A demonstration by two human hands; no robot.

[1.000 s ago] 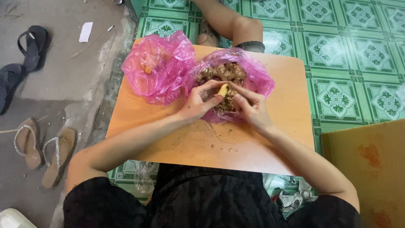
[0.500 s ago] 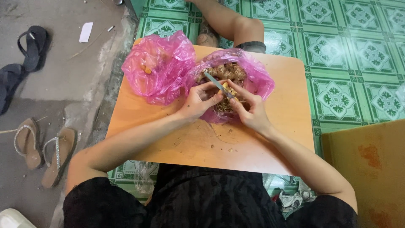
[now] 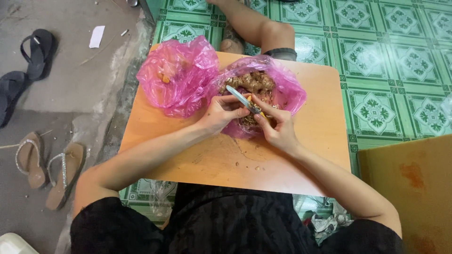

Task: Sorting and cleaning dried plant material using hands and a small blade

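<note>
Right hand [image 3: 278,128] is closed round a small knife [image 3: 241,99], pale blade angled up-left over the left hand [image 3: 221,113]. L fingers are curled on a brownish knobbly root piece, mostly hidden, so exact hold can't be told. Both sit over the right pink bag [image 3: 287,89] of roots on the table [image 3: 325,141]; second bag [image 3: 176,77] lies just left.
</note>
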